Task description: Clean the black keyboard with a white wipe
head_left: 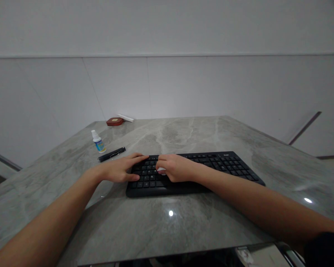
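Note:
A black keyboard [219, 163] lies on the grey marbled table in front of me, its number pad on the right. My left hand [125, 168] rests over its left end. The thumb and fingers are stretched apart and touch the keys and the back edge. Just to the right, my right hand [175, 167] is closed over the left half of the keys. Between its fingers a bit of a small white wad [161, 169] shows, perhaps tissue or cloth. Most of it is hidden by the fingers.
Beyond my left hand lie a black pen-like item [111, 154] and a small white spray bottle [98, 141] with a blue label. A reddish-brown case [115, 121] and a flat white item [126, 118] sit at the table's [178, 133] far edge, near the wall.

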Motion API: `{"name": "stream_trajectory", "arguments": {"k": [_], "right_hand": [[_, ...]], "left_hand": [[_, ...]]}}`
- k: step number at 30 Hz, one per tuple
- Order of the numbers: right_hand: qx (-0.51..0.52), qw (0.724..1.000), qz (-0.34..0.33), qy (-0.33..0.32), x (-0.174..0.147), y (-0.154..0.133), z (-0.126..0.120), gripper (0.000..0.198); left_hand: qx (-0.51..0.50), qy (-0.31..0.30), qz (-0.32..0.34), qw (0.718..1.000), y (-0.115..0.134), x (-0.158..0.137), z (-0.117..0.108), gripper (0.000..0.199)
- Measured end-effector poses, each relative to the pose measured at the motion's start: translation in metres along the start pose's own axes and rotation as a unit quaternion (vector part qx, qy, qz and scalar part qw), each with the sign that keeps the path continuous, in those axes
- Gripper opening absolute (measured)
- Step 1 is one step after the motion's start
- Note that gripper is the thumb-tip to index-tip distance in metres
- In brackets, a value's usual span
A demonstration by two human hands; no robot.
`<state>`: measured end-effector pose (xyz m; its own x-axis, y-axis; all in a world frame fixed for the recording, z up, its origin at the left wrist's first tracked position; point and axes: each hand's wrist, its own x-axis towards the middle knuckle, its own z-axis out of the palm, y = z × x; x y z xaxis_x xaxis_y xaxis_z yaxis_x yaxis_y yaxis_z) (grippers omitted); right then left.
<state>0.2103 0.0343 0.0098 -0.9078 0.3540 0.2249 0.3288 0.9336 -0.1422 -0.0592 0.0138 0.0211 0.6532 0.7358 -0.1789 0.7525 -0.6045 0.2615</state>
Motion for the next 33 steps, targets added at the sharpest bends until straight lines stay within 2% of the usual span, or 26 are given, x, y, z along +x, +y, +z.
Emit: {"name": "stream_trajectory", "arguments": {"k": [3,14,28,33], "right_hand": [[0.018,1.0,0.008,-0.016,0.001,-0.001,-0.005,0.01],[0.074,0.995,-0.033,-0.052,-0.001,-0.007,-0.01,0.009],[0.08,0.995,0.064,0.013,0.0,0.0,-0.004,0.011],[0.043,0.995,0.089,0.033,0.001,0.006,-0.001,0.013]], "left_hand": [[-0.002,0.001,0.001,1.0,0.001,0.0,-0.001,0.077],[-0.017,0.014,0.009,1.0,-0.001,-0.001,0.0,0.077],[0.001,0.01,0.007,1.0,-0.006,-0.001,0.003,0.077],[-0.002,0.006,0.008,1.0,-0.001,-0.001,0.0,0.077]]}}
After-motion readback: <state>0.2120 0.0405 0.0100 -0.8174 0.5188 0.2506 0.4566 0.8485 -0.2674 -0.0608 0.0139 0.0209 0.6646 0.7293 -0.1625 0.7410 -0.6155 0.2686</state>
